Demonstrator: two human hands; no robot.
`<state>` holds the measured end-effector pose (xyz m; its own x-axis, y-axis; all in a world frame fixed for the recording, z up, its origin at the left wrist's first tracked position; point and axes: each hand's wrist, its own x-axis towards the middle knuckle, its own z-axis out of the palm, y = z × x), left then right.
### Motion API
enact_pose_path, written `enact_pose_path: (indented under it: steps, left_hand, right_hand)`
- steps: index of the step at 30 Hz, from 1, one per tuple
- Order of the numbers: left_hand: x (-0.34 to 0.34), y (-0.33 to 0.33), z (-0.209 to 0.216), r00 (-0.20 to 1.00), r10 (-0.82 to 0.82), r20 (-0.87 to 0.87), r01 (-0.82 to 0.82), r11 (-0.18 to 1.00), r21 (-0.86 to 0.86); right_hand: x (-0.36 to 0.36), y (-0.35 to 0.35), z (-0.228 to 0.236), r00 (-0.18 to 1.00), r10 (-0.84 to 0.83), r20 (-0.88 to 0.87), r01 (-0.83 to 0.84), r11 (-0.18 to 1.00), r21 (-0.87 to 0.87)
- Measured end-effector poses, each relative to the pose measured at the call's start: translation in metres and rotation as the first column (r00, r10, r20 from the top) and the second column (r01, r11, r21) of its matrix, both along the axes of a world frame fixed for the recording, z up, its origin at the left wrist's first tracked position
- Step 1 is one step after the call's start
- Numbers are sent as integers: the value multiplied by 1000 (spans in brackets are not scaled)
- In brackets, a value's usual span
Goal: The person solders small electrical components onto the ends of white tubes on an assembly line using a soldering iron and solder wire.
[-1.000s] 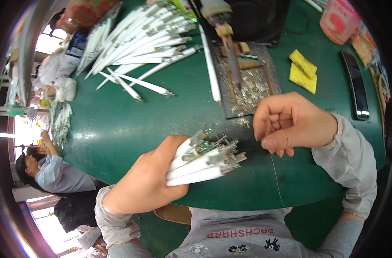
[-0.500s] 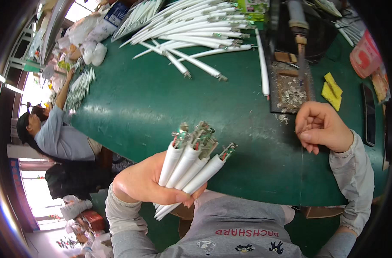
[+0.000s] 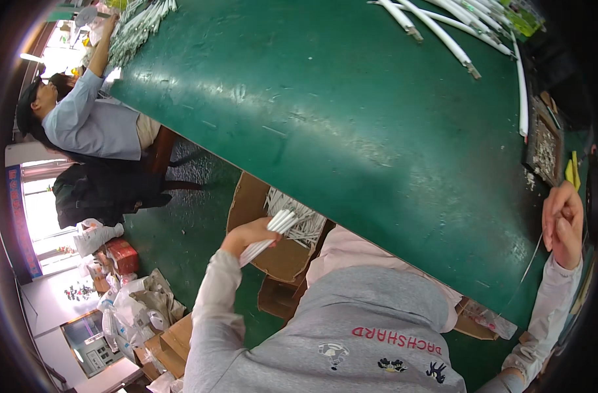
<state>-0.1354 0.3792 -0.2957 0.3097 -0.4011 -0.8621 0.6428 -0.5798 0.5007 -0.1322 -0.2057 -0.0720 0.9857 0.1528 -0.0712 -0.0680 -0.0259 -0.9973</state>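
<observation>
My left hand [image 3: 250, 236] is closed around a bundle of slim white tubes [image 3: 282, 221]. It is off the table's left front edge, over an open cardboard box [image 3: 243, 203] that holds many more white tubes [image 3: 305, 229]. At the far right, my right hand [image 3: 563, 226] is closed with its fingers curled, pinching a thin grey wire [image 3: 533, 261] that trails down over the tabletop. A dark tray with metal scraps [image 3: 546, 147] lies just beyond it.
On the green table [image 3: 279, 98], several white tubes with circuit ends [image 3: 446, 39] lie at the far right. A yellow sponge [image 3: 572, 171] is beside my right hand. At far left a co-worker [image 3: 92, 121] sits near another tube pile [image 3: 138, 33]. Bags and boxes [image 3: 135, 308] stand on the floor.
My left hand has carried the tube bundle from above the table's front down and left to the box. The view has turned left. My right hand still pinches the wire.
</observation>
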Motion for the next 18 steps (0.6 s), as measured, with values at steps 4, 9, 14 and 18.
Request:
enact_pose_path:
  steps: [4,9,14,18]
  left_hand:
    - [-9,6,-96,997,75,-11,-72,987,145]
    - [-18,74,-225,989,-65,136,13,935,353]
    - [43,-21,-156,785,-252,567,8,918,397]
    - [55,-65,-86,472,-371,800,218,928,302]
  right_hand:
    - [-16,-14,-3,1000,22,6,-21,999,-28]
    - [-15,-8,7,995,73,-74,-74,997,-19]
    - [-29,-6,33,990,24,-136,-55,973,-224]
    - [-15,9,57,961,-30,-275,-81,921,-382]
